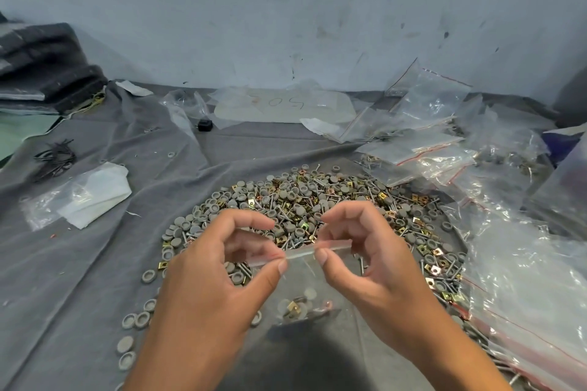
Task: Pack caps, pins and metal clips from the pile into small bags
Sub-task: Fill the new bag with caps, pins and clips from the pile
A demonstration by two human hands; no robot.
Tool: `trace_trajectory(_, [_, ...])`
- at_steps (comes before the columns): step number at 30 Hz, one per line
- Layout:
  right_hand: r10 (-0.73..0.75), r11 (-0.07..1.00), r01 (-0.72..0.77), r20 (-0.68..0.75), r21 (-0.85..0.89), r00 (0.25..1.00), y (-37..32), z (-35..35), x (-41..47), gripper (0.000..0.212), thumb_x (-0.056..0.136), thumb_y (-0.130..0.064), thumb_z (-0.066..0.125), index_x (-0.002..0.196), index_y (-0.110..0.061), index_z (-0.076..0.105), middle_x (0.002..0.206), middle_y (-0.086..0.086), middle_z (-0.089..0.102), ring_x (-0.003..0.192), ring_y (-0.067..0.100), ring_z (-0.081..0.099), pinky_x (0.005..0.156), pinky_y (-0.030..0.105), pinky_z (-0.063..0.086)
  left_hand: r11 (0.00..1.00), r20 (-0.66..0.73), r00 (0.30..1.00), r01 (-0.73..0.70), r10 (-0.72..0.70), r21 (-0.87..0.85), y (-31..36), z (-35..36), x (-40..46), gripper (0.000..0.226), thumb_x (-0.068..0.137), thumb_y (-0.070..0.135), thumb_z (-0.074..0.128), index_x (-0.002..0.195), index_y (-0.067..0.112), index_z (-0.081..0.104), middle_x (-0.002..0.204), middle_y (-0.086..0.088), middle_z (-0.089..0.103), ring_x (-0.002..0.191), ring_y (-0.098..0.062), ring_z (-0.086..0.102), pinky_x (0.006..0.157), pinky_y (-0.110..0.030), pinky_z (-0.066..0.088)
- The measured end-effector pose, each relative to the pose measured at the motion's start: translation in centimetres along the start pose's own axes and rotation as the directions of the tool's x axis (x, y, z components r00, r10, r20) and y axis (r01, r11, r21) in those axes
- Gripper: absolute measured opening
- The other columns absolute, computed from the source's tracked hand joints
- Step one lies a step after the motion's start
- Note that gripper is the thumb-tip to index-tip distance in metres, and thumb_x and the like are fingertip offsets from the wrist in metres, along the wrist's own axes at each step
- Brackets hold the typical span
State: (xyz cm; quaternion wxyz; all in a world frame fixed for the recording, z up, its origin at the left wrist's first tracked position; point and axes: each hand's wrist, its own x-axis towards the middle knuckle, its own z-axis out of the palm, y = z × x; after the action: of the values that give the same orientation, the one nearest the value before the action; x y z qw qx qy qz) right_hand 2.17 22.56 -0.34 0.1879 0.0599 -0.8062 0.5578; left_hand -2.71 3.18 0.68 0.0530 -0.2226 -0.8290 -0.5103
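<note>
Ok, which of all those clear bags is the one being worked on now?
The small bag held above the pile, its top strip pinched by left hand and right hand. The others lie untouched on the cloth.

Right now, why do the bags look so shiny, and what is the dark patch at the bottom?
Head view: light glints off the crinkled bags at right; the dark patch is likely a shadow on the grey cloth; the left hand and right hand pinching the small bag look slightly soft; the wide lens bends the edges.
</note>
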Motion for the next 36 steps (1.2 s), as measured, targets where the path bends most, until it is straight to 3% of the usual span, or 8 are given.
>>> trace_trajectory(6, [-0.015, 0.999, 0.016, 0.014, -0.043, 1.0, -0.1, 0.5, 0.1, 0.042, 0.086, -0.025, 0.078, 0.113, -0.044, 0.053, 0.096, -0.017, 0.073, 0.097, 0.008, 0.07, 0.083, 0.02, 0.051, 1.0, -0.036, 0.999, 0.018, -0.019, -0.022, 0.1, 0.1, 0.0, 0.04, 0.068, 0.044, 0.082, 0.099, 0.047, 0.057, 0.082, 0.024, 0.074, 0.086, 0.004, 0.07, 0.081, -0.042, 0.053])
trace_trajectory(10, [-0.001, 1.0, 0.001, -0.028, -0.005, 1.0, -0.2, 0.1, 0.2, 0.038, 0.085, -0.024, 0.077, 0.108, -0.043, 0.053, 0.092, -0.013, 0.074, 0.094, 0.01, 0.07, 0.079, 0.016, 0.05, 0.993, -0.013, 0.998, 0.057, -0.059, -0.105, -0.2, -0.2, 0.2, 0.05, 0.066, 0.052, 0.089, 0.106, 0.05, 0.059, 0.086, 0.017, 0.077, 0.083, -0.004, 0.073, 0.077, -0.051, 0.057])
trace_trajectory(15, [0.039, 0.998, -0.039, 0.004, 0.058, 0.999, -0.4, 0.0, 0.2, 0.034, 0.087, -0.016, 0.073, 0.107, -0.037, 0.056, 0.092, -0.007, 0.072, 0.083, 0.009, 0.069, 0.065, 0.02, 0.053, 0.994, -0.025, 1.0, 0.012, -0.015, -0.108, -0.7, 0.0, 0.3, 0.041, 0.071, 0.057, 0.081, 0.106, 0.048, 0.062, 0.085, 0.014, 0.077, 0.082, -0.006, 0.074, 0.074, -0.051, 0.059])
trace_trajectory(22, [0.056, 0.997, -0.058, 0.042, 0.042, 0.998, -0.7, 0.0, 0.1, 0.04, 0.084, -0.023, 0.081, 0.11, -0.041, 0.057, 0.094, -0.012, 0.074, 0.088, 0.009, 0.072, 0.068, 0.022, 0.057, 0.991, 0.011, 1.0, -0.007, 0.009, -0.132, -0.9, 0.4, 0.4, 0.043, 0.069, 0.061, 0.07, 0.102, 0.036, 0.06, 0.09, 0.006, 0.076, 0.083, -0.016, 0.073, 0.073, -0.06, 0.056])
trace_trajectory(27, [0.028, 0.999, -0.027, -0.019, 0.042, 0.999, -0.7, 0.1, 0.2, 0.04, 0.084, -0.019, 0.081, 0.109, -0.038, 0.056, 0.091, -0.01, 0.075, 0.089, 0.01, 0.072, 0.077, 0.018, 0.055, 0.992, 0.044, 0.999, 0.01, -0.004, -0.125, -0.8, 0.4, 0.4, 0.05, 0.065, 0.065, 0.072, 0.106, 0.04, 0.06, 0.091, 0.012, 0.077, 0.085, -0.012, 0.074, 0.075, -0.056, 0.058])
trace_trajectory(31, [0.024, 0.998, -0.023, -0.01, 0.057, 1.0, -0.8, 0.3, 0.2, 0.039, 0.084, -0.02, 0.081, 0.11, -0.036, 0.056, 0.091, -0.01, 0.075, 0.092, 0.011, 0.072, 0.081, 0.021, 0.055, 0.997, 0.044, 0.999, -0.027, 0.03, -0.07, -0.4, 0.5, 0.4, 0.046, 0.065, 0.062, 0.071, 0.106, 0.045, 0.061, 0.09, 0.019, 0.076, 0.087, -0.004, 0.073, 0.078, -0.035, 0.056])
trace_trajectory(34, [0.03, 0.997, -0.031, 0.005, 0.071, 1.0, -0.9, 0.3, 0.1, 0.04, 0.084, -0.021, 0.081, 0.112, -0.037, 0.057, 0.093, -0.008, 0.075, 0.09, 0.012, 0.073, 0.075, 0.025, 0.058, 0.998, 0.018, 0.999, -0.05, 0.051, -0.045, -0.1, 0.6, 0.3, 0.041, 0.07, 0.059, 0.074, 0.106, 0.042, 0.06, 0.088, 0.019, 0.075, 0.086, -0.004, 0.073, 0.079, -0.044, 0.056])
trace_trajectory(36, [0.032, 0.997, -0.033, 0.013, 0.076, 0.999, -0.9, 0.2, 0.1, 0.042, 0.084, -0.02, 0.082, 0.113, -0.038, 0.057, 0.093, -0.008, 0.075, 0.09, 0.012, 0.073, 0.075, 0.025, 0.058, 0.999, -0.008, 0.999, -0.049, 0.049, -0.007, 0.1, 0.6, 0.1, 0.037, 0.073, 0.057, 0.078, 0.101, 0.042, 0.058, 0.084, 0.024, 0.074, 0.083, 0.001, 0.071, 0.078, -0.04, 0.053])
